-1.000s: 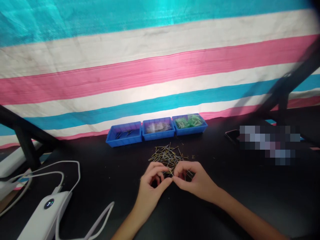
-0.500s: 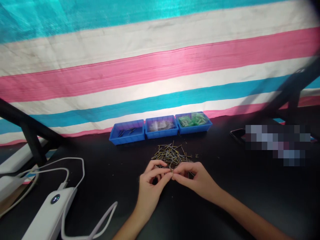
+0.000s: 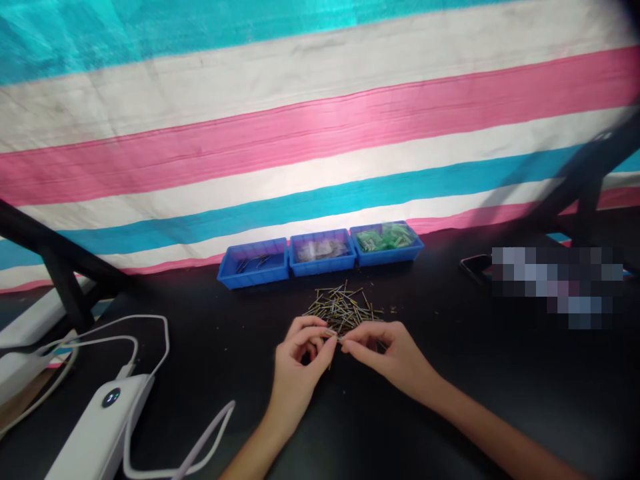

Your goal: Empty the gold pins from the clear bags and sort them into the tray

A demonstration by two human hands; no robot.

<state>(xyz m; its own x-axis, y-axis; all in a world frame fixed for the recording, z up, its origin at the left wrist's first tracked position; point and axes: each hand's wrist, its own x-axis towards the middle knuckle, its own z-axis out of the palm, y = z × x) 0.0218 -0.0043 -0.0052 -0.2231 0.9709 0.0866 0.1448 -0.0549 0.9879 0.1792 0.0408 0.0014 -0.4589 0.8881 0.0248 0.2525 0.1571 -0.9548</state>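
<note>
My left hand [image 3: 300, 357] is closed in a pinch on a small pale piece [image 3: 331, 332], too small to name, which shows at the fingertips. Beside it, my right hand [image 3: 393, 347] also pinches, its thumb and forefinger almost meeting the left fingertips; whatever lies between them is too small to make out. Just beyond both hands is a loose pile of thin metal pins [image 3: 344, 305], silver and brassy, lying crosswise. The fingers hide the pile's near edge. A thin pin end pokes out below the left fingers.
Behind the pile stand three blue bins in a row: the left bin [image 3: 254, 275] with a few thin pins, the middle bin [image 3: 325, 268] with clear bags, the right bin [image 3: 390, 257] with green bags. A white power bank [image 3: 95, 433] with cables lies left, a phone [image 3: 475, 268] right.
My left hand has shifted slightly left, and its fingertips have drawn a little apart from the right ones. The pale piece now shows at the left fingertips. My right hand has barely moved.
</note>
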